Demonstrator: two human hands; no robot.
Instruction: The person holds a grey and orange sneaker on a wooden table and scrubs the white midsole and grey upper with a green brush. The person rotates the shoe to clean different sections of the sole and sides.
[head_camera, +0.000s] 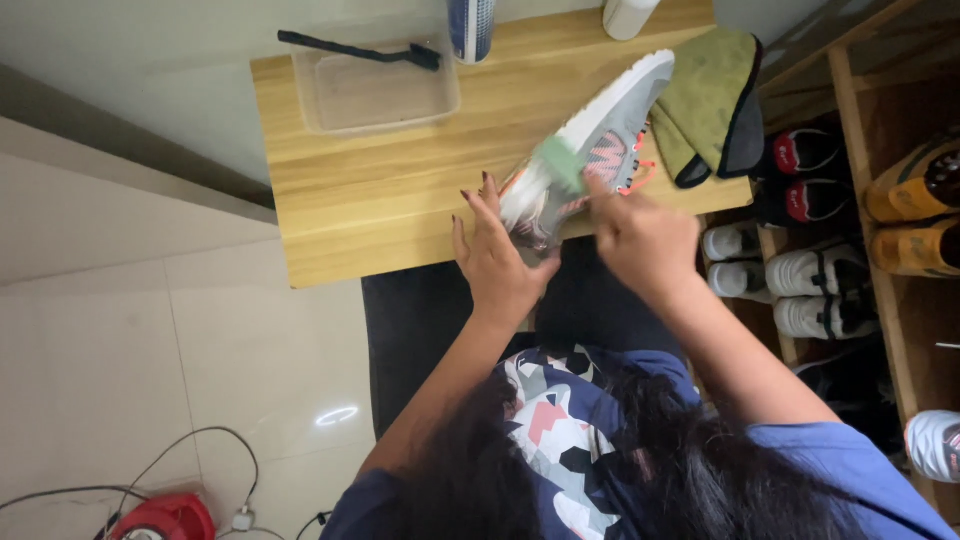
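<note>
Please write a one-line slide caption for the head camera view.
Left hand steadies a grey-and-white sneaker on a wooden table while right hand presses a green sponge against it.

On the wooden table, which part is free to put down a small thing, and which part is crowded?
The wooden table is bare in its left and middle part, between the clear tray and the near edge, left of the left hand. The right part is crowded: grey sneaker, green cloth, right hand with a blurred green thing.
</note>
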